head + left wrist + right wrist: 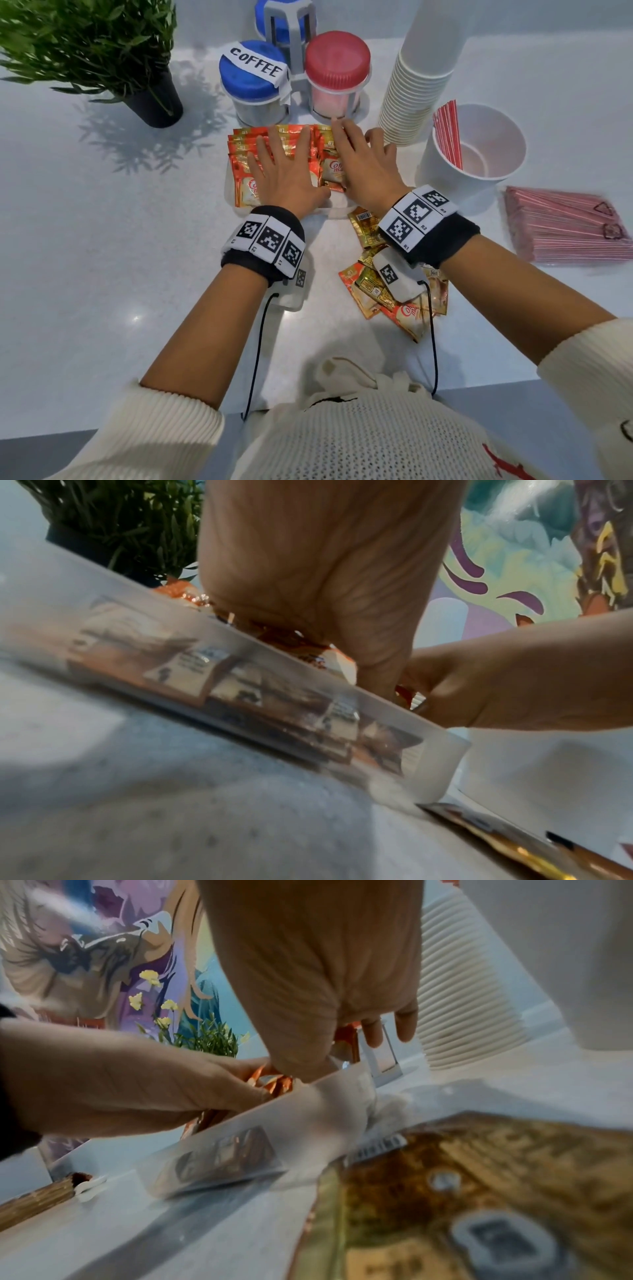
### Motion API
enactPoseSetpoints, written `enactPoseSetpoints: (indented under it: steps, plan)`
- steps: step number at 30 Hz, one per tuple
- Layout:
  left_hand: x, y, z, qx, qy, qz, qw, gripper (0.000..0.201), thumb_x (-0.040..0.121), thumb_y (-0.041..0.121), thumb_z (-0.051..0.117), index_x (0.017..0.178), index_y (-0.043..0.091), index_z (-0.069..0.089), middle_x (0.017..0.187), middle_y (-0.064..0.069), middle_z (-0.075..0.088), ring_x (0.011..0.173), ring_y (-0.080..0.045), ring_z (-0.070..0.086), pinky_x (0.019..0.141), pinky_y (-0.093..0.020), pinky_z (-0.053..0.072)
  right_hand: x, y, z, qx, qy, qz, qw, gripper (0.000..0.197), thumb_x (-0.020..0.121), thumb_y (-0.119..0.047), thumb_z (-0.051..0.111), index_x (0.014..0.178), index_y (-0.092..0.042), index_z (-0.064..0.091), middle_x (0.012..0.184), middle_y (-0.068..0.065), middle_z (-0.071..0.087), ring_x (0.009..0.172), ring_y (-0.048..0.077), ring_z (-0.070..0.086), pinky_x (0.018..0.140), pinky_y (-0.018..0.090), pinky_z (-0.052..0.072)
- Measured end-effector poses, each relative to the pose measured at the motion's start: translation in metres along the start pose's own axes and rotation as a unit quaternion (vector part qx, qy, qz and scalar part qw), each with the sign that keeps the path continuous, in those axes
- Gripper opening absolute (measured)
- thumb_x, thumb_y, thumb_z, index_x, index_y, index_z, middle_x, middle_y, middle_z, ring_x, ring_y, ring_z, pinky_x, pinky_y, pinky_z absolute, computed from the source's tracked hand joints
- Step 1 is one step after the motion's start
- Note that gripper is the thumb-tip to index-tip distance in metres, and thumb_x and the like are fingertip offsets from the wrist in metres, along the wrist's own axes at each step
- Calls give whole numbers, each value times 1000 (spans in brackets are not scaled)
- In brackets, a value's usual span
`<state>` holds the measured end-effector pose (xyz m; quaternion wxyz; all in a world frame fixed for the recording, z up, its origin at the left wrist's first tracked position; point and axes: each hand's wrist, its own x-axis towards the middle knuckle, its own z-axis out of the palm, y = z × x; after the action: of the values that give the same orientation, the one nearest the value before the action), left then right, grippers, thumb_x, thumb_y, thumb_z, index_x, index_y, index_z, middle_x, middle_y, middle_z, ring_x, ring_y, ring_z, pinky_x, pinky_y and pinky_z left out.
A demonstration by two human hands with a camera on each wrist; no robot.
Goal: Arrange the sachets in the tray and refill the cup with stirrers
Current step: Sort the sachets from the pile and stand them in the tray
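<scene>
Sachets [241, 145], orange and overlapping in rows, fill the translucent tray [441, 761], where the left hand [286, 168] lies flat on them with fingers spread, and the right hand [363, 161], fingers straight and together, presses the row at the tray's right side. The hands hide most of the tray's contents, and both wrist views are blurred. More sachets, loose [368, 291], lie nearer the person than the tray; right of it the white cup [493, 144] holds a few red stirrers [448, 137].
</scene>
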<state>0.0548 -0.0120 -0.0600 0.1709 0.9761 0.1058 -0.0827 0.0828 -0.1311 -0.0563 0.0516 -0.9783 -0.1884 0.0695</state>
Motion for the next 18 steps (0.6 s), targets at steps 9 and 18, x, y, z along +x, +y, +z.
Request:
enactPoseSetpoints:
  steps: [9,18]
  plan:
    - [-15,9,-24,-90,31,18,995,81,81,41,64,146,24,21,156,-16,9,145,-33,2,117,-46,6,-15,22,-30,204,47,-2,978,78,84,-11,64,146,-10,17,150,14,22,135,30,29,110,38,28]
    - [-48,31,-27,-252,45,137,957,16,90,10,53,92,2,66,83,-6,63,80,-19,58,73,-32,48,-51,51,-15,112,-105,87,984,44,83,-36,65,110,-3,57,113,14,61,103,28,57,86,32,44]
